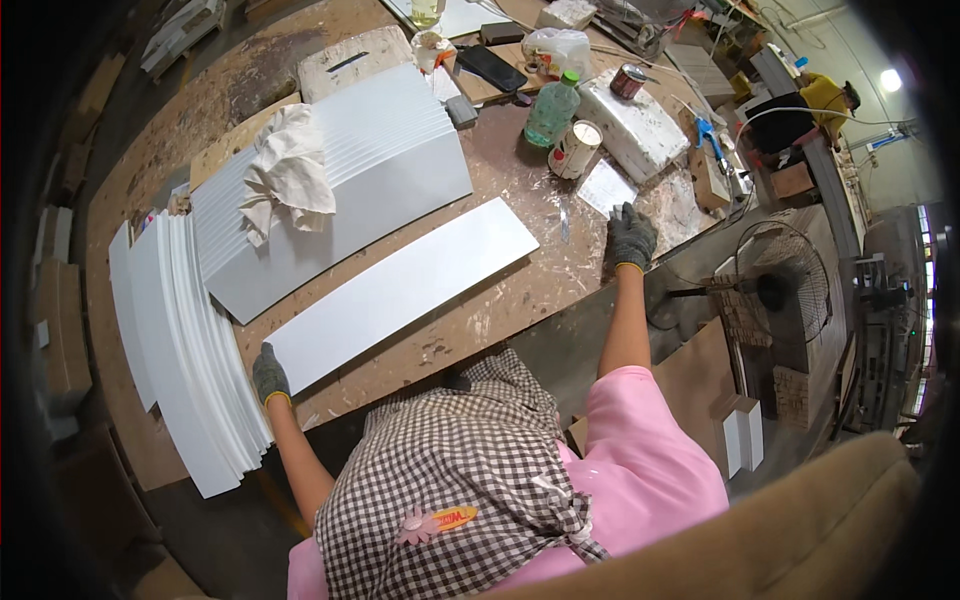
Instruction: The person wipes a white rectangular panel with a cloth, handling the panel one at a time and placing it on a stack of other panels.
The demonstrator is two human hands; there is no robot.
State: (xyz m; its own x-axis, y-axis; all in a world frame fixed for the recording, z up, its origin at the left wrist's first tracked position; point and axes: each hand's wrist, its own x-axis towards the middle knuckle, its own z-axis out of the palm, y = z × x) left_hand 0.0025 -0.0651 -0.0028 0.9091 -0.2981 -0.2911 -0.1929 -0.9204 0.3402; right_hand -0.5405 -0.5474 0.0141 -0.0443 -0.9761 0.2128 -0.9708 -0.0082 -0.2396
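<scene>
"Where are we, approx.?"

"Workshop, factory-type. We've a stained bench (pixel 495 302) w/ stacked grey boards (pixel 385 185), a long white board (pixel 400 292), a can (pixel 628 82) etc."

"Any other info for us?"

"Yep: we see a big fan (pixel 772 287) nr. the bench, more boards (pixel 185 350) stacked on its L side, plus a co-worker (pixel 822 95) in yellow at the back."

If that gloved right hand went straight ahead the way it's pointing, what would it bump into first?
The right hand would probably meet the small white card just ahead; depth is unclear, so its fingertips may already touch it. Beyond lies the big white block.
</scene>
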